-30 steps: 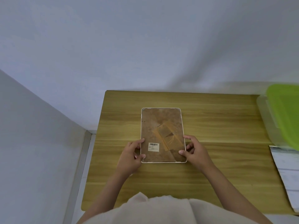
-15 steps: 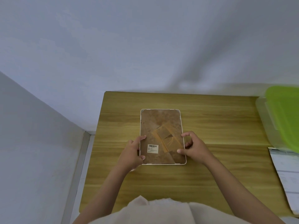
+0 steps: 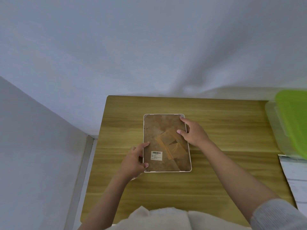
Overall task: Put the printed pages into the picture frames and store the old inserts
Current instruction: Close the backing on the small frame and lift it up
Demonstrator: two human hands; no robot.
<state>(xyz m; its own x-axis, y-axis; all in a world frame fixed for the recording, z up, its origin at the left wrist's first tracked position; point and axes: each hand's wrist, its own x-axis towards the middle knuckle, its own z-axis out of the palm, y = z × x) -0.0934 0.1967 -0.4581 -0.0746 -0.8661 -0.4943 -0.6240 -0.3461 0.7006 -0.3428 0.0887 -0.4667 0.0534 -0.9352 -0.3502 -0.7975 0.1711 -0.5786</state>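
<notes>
Your wooden table (image 3: 216,180) fills the lower half of the head view; its near edge is hidden under your pale garment (image 3: 154,219), and its right end runs out of frame. At the right border a clear plastic box (image 3: 274,130) with a green lid (image 3: 294,120) is cut off and blurred, so its contents cannot be made out. Just below it a stack of printed pages (image 3: 297,180) lies on the table, also cut by the frame edge; the print is too faint to read.

The picture frame (image 3: 163,130) lies face down near the middle of the table, its brown backing board up inside a thin white rim. An easel stand (image 3: 171,146) lies flat against the backing and looks taped over, though this is hard to confirm. A small white barcode label (image 3: 156,155) sits near the lower left corner; its text is illegible.

Your right hand (image 3: 194,131) reaches across from the right and sits over the frame's upper right edge, with the index fingertip at the top corner and the thumb pressed on the backing, fingers curled about the rim. Your left hand (image 3: 134,161) holds the lower left edge, thumb tip on the backing at the corner, index finger extended along the rim; its remaining fingers are hidden beneath the palm. Both forearms cross the table surface in front of the frame.
</notes>
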